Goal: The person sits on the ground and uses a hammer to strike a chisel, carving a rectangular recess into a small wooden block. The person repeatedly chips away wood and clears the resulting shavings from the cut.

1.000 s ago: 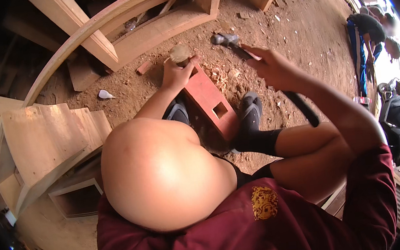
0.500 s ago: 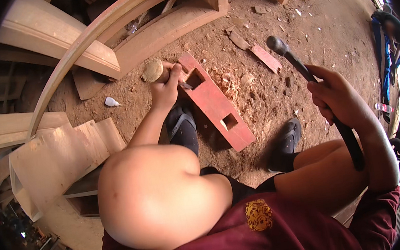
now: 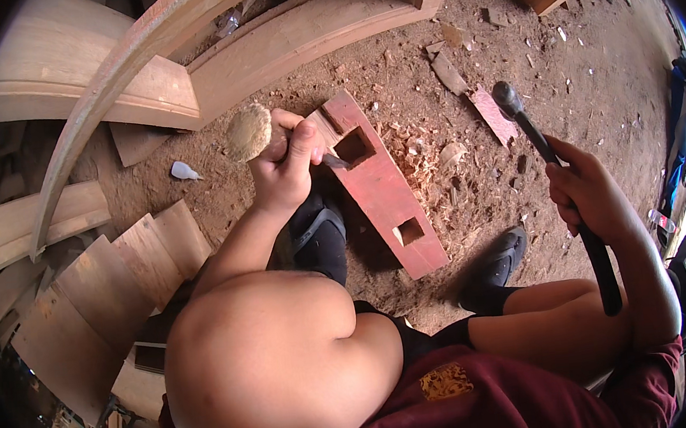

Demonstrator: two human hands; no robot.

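Note:
My left hand (image 3: 285,166) is closed round a chisel with a wooden handle (image 3: 249,132), its top battered and frayed. The chisel's blade (image 3: 335,162) lies slantwise over the red wooden block (image 3: 381,184), its tip at the near left edge of the larger square hole (image 3: 354,147). A smaller square hole (image 3: 408,232) is cut nearer the block's other end. My right hand (image 3: 593,190) grips a hammer by its long black handle (image 3: 597,260). The rounded dark hammer head (image 3: 505,94) is held up, apart from chisel and block.
Wood shavings (image 3: 428,156) lie right of the block, beside a red offcut (image 3: 493,115). Curved timber frames (image 3: 294,53) stand at the far left. Wooden boards (image 3: 102,287) lean at the left, near a small white bottle (image 3: 184,171). My sandalled feet (image 3: 318,233) flank the block.
The view has shifted, so the block appears lower and further right. The chisel leans flatter, its handle end showing larger. The hammer stays raised in my right hand.

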